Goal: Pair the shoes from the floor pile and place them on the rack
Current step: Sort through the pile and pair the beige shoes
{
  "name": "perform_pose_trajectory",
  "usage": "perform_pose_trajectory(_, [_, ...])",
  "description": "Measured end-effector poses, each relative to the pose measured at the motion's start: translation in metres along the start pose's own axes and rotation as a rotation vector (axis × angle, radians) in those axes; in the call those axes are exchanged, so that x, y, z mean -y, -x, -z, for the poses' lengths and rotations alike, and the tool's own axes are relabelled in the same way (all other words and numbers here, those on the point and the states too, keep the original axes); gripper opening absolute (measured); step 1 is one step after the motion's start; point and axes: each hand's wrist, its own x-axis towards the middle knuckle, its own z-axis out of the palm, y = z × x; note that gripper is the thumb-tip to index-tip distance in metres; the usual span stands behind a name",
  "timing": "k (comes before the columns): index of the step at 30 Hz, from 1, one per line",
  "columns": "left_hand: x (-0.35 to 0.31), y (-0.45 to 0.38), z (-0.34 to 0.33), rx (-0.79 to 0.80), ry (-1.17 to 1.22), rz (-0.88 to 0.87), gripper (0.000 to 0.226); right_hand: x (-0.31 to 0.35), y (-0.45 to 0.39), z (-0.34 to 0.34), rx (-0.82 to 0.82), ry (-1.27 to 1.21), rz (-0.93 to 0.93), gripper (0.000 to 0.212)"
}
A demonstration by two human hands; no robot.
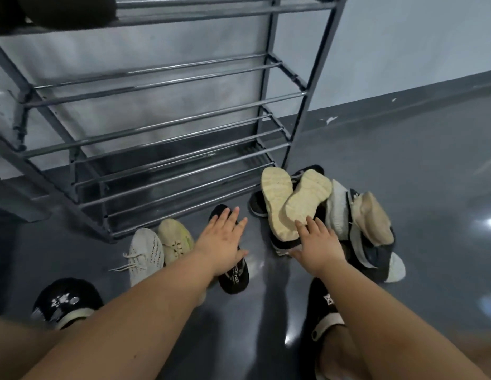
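Two hands reach toward the shoes on the grey floor, both with fingers straight and spread and nothing held. The left hand [222, 239] hovers over a black sneaker [233, 272] lying alone in front of the metal shoe rack [167, 127]; whether it touches the shoe cannot be told. The right hand [318, 245] has its fingertips at the pale soles of the two upturned black shoes [291, 204] on top of the floor pile [356, 226]. The visible rack bars carry no shoes. Beside the black sneaker stand a white knit sneaker [145, 253] and a yellowish knit sneaker [174, 239], touching each other.

To do this step well, the person should probably take the two upturned shoes together by their heels, check that they match, and lift slowly so the pile beneath does not tumble.
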Motion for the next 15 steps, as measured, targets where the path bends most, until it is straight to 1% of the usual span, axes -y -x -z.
perform_pose_trajectory(5, [-0.016, -0.033, 0.01, 0.04, -0.052, -0.038, 0.068, -0.021, -0.015, -0.01, 0.009, -0.089, -0.074, 0.077])
perform_pose_trajectory(8, [-0.02, -0.055, 0.013, 0.061, -0.062, -0.032, 0.066, -0.028, -0.029, -0.018, 0.022, -0.16, -0.108, 0.078])
perform_pose_trajectory(15, [-0.039, -0.112, 0.005, 0.125, 0.08, 0.012, 0.061, -0.048, -0.066, -0.029, 0.036, -0.332, -0.167, 0.073])
